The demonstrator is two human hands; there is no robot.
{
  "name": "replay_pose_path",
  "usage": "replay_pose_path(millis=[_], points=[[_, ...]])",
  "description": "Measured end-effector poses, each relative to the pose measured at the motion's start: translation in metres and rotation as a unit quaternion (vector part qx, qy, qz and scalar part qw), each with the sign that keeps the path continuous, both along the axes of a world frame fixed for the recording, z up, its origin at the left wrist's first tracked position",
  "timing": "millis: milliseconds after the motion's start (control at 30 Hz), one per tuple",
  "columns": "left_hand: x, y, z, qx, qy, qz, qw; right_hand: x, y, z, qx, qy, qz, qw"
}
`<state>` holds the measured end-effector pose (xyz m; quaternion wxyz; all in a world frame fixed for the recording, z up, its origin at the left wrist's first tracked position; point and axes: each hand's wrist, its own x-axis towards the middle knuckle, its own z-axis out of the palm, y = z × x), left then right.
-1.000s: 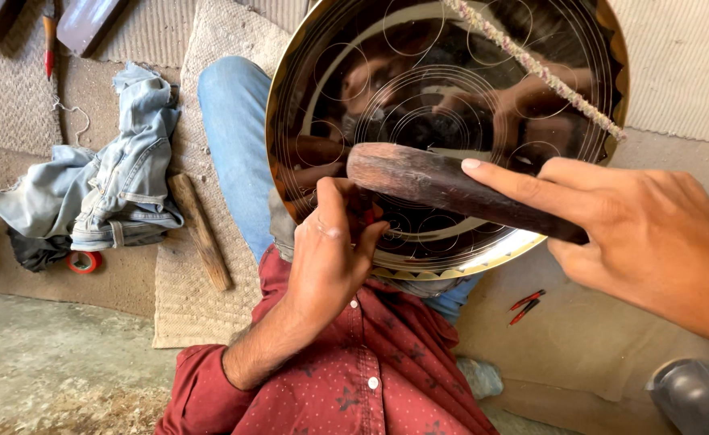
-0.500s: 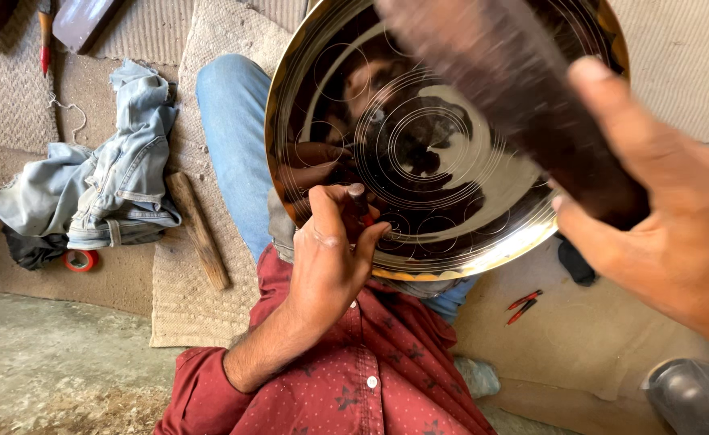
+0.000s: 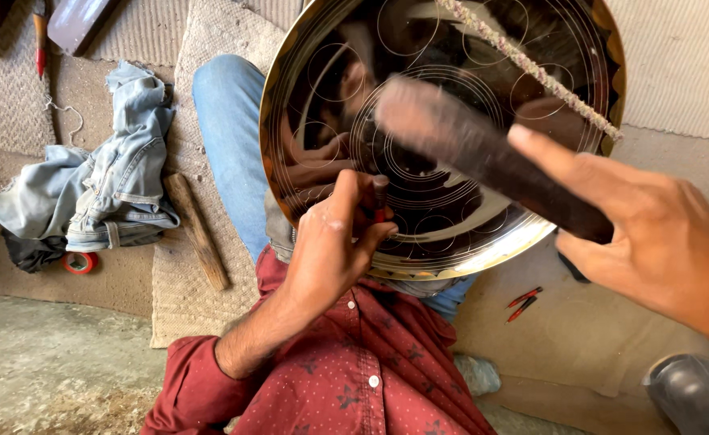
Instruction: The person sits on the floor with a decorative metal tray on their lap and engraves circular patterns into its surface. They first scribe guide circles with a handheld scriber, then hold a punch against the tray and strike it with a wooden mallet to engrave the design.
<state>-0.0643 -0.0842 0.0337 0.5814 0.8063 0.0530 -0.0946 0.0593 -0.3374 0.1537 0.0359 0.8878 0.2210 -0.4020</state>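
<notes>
Closest to the camera, the right hand [image 3: 653, 242] has its fingers wrapped round a dark, worn wooden mallet [image 3: 483, 153], index finger stretched along the handle; the head's motion-blurred over the plate. The left hand [image 3: 330, 250] has its fingers bunched tight, pinching a small dark punch [image 3: 379, 200] against a big round shiny metal plate [image 3: 443, 137] with engraved concentric circles, propped on the lap. Further back there's a rough wooden stick [image 3: 197, 229] and crumpled denim jacket [image 3: 101, 185] on woven mats.
</notes>
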Motion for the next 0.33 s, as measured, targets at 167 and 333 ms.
replay_pose_path(millis=[167,333], points=[[0.01,0.005,0.001,-0.034,-0.057,-0.082,0.994,-0.03,-0.022,-0.019,0.075,-0.026,-0.157,0.984],[0.024,0.006,-0.007,-0.073,-0.038,-0.173,0.981,-0.068,-0.047,-0.03,0.241,-0.094,-0.131,0.957]])
